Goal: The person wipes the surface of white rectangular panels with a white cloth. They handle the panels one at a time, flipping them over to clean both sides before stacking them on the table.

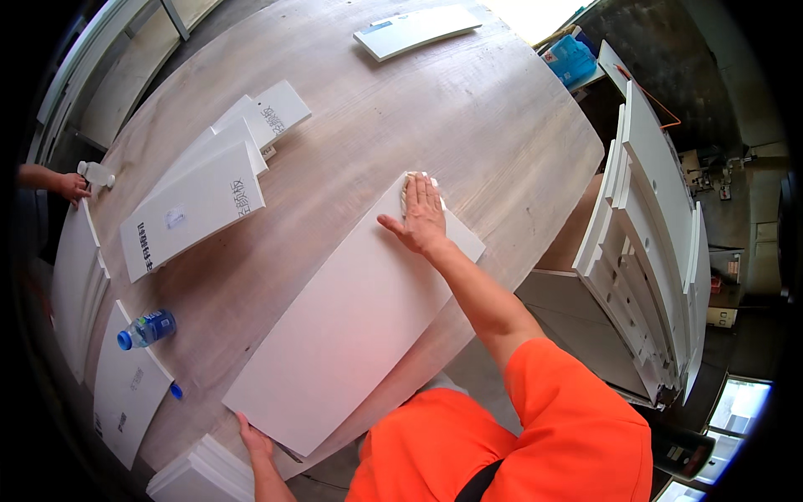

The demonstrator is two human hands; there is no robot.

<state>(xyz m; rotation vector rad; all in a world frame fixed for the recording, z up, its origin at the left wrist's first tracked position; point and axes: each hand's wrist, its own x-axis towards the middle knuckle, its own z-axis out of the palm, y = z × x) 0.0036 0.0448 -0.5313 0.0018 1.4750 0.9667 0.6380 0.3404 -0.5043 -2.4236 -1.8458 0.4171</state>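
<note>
A long white board lies slantwise on the wooden table in front of me. At its far end my right hand presses down with the fingers stretched forward and the thumb apart. Under those fingers is a pale, crumpled cloth, mostly covered by the hand. My left hand grips the board's near left corner; the thumb shows at the edge and the other fingers are largely hidden.
Printed white boards lie stacked on the left, with a blue-capped bottle on another board. Another person's hand rests by a small clear bottle. A white panel lies far off; panels lean at the right.
</note>
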